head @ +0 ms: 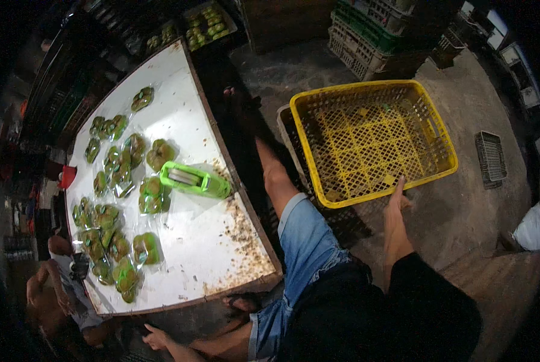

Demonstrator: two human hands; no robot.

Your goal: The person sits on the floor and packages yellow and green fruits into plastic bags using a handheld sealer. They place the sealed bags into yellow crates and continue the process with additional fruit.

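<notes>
My right hand (394,203) is at the near rim of a yellow plastic crate (317,176), one digit overlapping the rim; whether it grips is unclear. Inside the crate, its lattice bottom shows. My left hand (156,338) is low in the picture, below the table's near edge, fingers apart and holding nothing visible. On the white-topped table (193,244) lies a bright green tape dispenser (195,180) with a pale roll in it. Several clear plastic bags of green round fruit (151,194), perhaps tomatoes, are spread over the table's left side.
Beneath the yellow crate, another crate's pale rim (284,118) shows. Stacked crates (358,45) stand behind it, and a small grey crate (491,156) lies on the floor at right. A box of green fruit (209,25) is beyond the table. Another person (48,289) sits at left.
</notes>
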